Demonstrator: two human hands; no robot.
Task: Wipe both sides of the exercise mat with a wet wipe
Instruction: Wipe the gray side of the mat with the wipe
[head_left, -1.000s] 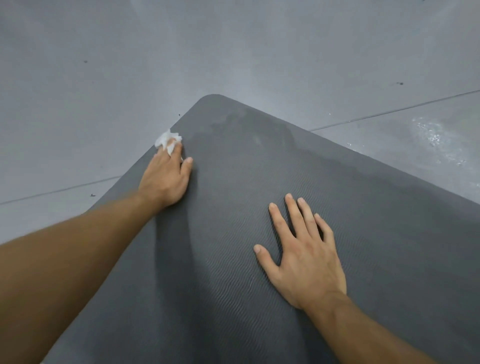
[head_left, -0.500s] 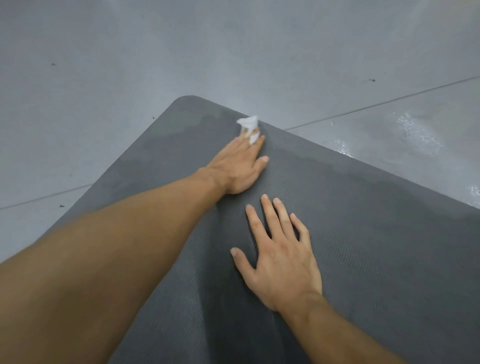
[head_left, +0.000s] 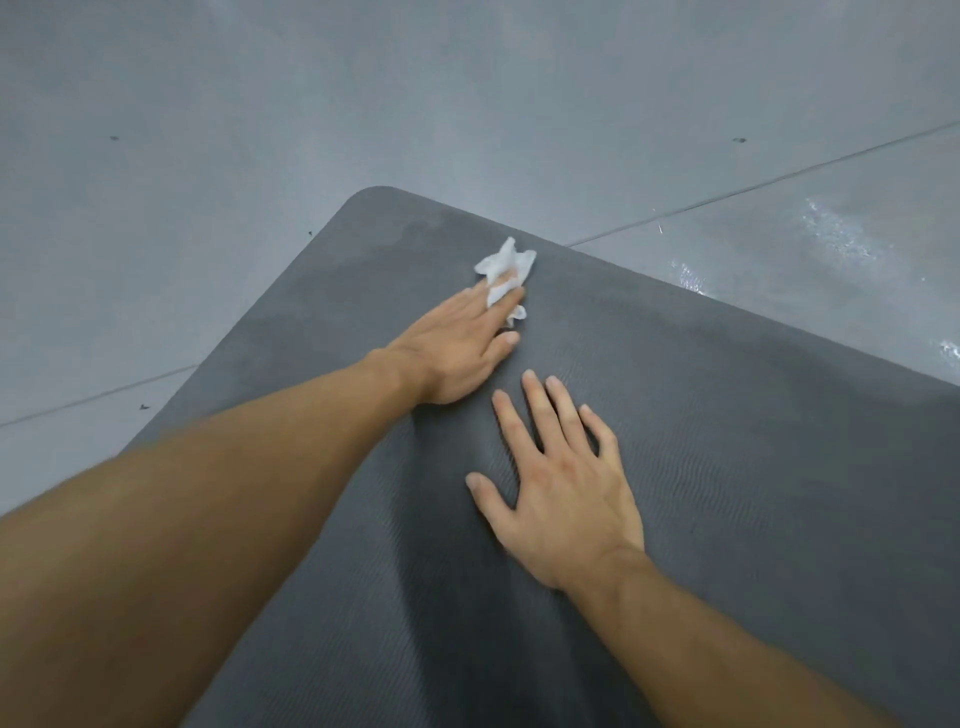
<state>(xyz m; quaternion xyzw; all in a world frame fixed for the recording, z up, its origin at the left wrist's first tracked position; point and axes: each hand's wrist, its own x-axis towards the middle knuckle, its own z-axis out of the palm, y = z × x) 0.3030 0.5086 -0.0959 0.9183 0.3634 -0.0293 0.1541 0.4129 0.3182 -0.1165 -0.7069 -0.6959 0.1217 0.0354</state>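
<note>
**Grey floor, seams and specks**

A smooth grey floor (head_left: 467, 78) fills the far side; one thin seam (head_left: 779, 179) slants across the far right, another (head_left: 93, 397) runs at the left; small dark specks (head_left: 113, 138) dot it; glossy patches (head_left: 831, 234) glint at the right.

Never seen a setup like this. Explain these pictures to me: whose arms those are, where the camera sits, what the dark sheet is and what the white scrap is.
No machine here: these are a person's two bare arms. Every picture comes from one wide-angle camera worn on that person's head, looking forward and down, so the arms reach in from the bottom edge. The dark ribbed sheet is an exercise mat lying on a grey floor. The left hand presses a crumpled white wet wipe onto the mat near its far edge, with straight fingers. The right hand lies flat on the mat with fingers spread and holds nothing.
</note>
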